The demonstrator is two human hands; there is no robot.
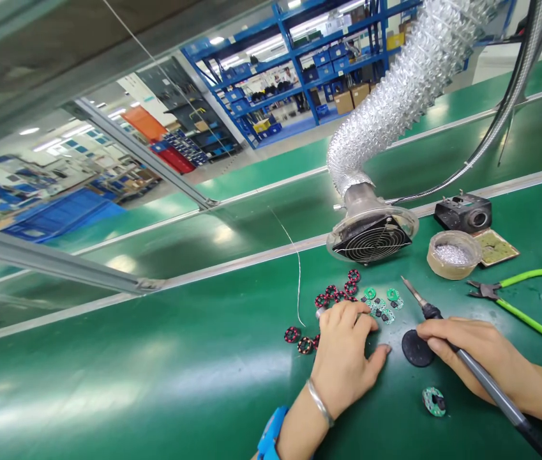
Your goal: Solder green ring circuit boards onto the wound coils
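Observation:
My right hand (484,358) grips a soldering iron (484,382) by its handle, its bare tip pointing up and away to the left. Beside the fingers lies a flat black disc (417,349). My left hand (346,348) reaches palm down over the bench, thumb apart from the fingers; what lies beneath its fingertips is hidden. Around those fingers are several small red-and-black wound rings (292,334). Just past the fingertips, small green circuit boards (384,315) lie in a cluster. One green round board with a black part (434,402) sits nearer me.
Above the bench hangs a fume extractor hood (373,243) on a silver duct (395,96). A round tub (453,254), a sponge tray (495,247), a black holder (465,213) and green-handled cutters (488,291) stand right. Thin solder wire (298,275) dangles left of the hood.

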